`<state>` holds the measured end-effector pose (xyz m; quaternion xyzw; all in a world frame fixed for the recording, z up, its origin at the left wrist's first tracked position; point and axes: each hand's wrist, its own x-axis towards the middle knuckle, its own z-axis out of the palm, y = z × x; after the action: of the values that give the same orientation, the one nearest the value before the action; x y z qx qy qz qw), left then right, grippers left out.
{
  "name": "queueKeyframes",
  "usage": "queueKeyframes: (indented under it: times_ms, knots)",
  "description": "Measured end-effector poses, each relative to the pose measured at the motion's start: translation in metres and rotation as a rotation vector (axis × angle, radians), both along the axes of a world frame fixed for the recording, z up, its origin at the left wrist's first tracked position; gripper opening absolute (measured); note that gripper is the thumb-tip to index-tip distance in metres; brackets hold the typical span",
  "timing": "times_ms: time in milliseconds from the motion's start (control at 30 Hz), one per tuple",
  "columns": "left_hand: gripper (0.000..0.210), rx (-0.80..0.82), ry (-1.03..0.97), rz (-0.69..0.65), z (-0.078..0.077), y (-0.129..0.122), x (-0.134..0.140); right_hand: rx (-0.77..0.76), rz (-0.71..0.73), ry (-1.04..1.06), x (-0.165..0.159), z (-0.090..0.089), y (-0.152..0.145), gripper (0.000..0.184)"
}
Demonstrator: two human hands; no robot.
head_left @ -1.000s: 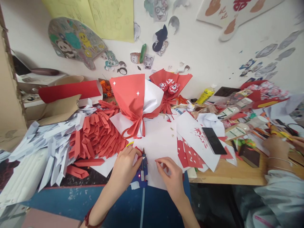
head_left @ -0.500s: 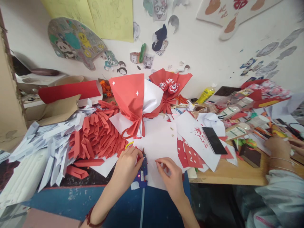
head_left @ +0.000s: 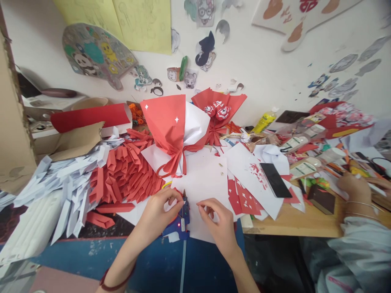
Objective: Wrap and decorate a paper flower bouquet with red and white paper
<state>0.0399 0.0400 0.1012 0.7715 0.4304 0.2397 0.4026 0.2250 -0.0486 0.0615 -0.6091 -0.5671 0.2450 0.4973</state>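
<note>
Over the blue glue gun (head_left: pixel 185 233), my left hand (head_left: pixel 160 212) is closed, thumb and index fingertips pinched together. My right hand (head_left: pixel 219 221) is also pinched shut, above the white paper (head_left: pixel 201 175), a short gap from the left. Whatever the fingertips hold is too small to make out. The glue gun lies on the table with its nozzle pointing away from me and a small red light lit. Beyond the hands stands a red and white paper bouquet wrap (head_left: pixel 166 126), gathered at its base.
Folded red paper strips (head_left: pixel 125 175) and white ones (head_left: pixel 70 187) are heaped at the left. A black phone (head_left: pixel 275 180) rests on papers to the right. Another wrapped bouquet (head_left: pixel 235 108) stands behind. At far right, a co-worker's hand (head_left: pixel 356 189) is over the cluttered table.
My left hand has shifted slightly left, uncovering more of the glue gun, and its pinch shows more clearly. My right hand has moved slightly left. The co-worker's hand has moved a little.
</note>
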Motion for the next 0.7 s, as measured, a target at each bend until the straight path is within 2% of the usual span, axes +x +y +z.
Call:
queueKeyframes:
  times_ms: [167,300,600,700]
  knots:
    - [0.011,-0.038,-0.078,-0.048,0.017,-0.006,0.000,-0.031,0.094,0.040,-0.005,0.025,0.010,0.013]
    - [0.012,-0.031,-0.102,-0.073,0.022,-0.009,0.000,-0.040,0.139,0.038,-0.010,0.035,0.014,0.012]
    - [0.010,-0.030,-0.084,-0.081,0.024,-0.011,-0.002,-0.042,0.144,0.113,-0.014,0.032,0.011,0.007]
    - [0.013,-0.037,-0.118,-0.057,0.024,-0.012,-0.002,-0.035,0.095,0.182,-0.016,0.028,0.009,0.010]
